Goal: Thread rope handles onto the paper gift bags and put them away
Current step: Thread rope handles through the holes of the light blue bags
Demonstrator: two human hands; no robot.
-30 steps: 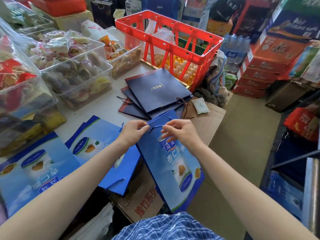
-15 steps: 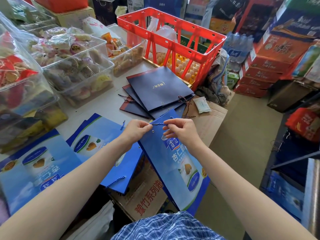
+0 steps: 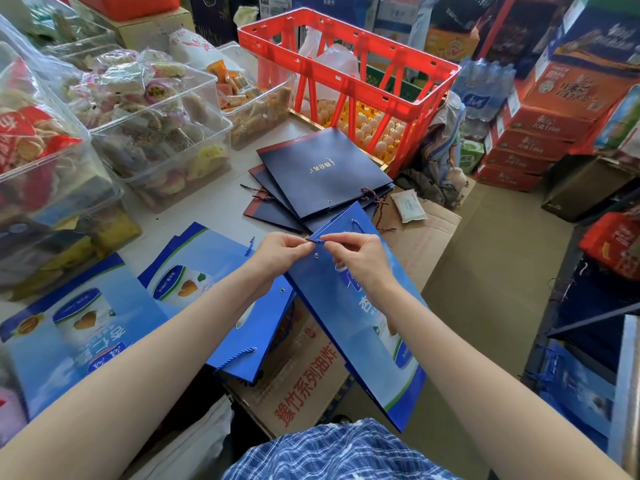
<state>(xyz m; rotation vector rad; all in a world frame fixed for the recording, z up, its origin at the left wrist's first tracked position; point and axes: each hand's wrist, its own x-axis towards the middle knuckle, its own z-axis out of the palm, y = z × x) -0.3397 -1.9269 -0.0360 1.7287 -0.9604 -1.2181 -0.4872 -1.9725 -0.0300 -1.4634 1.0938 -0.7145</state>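
Held flat and tilted over the table's near edge: a bright blue printed paper gift bag, mouth end up, a metal eyelet showing just below the fingers. Pinched above that eyelet, a short stretch of twisted blue rope handle, gripped at one end by the left hand and at the other by the right hand, fingers of both curled tight on the cord. Lying just to the left, more flat blue printed bags. Farther back, a fanned stack of dark navy paper bags on the grey table. Behind these, a red plastic crate and clear plastic tubs of wrapped snacks.
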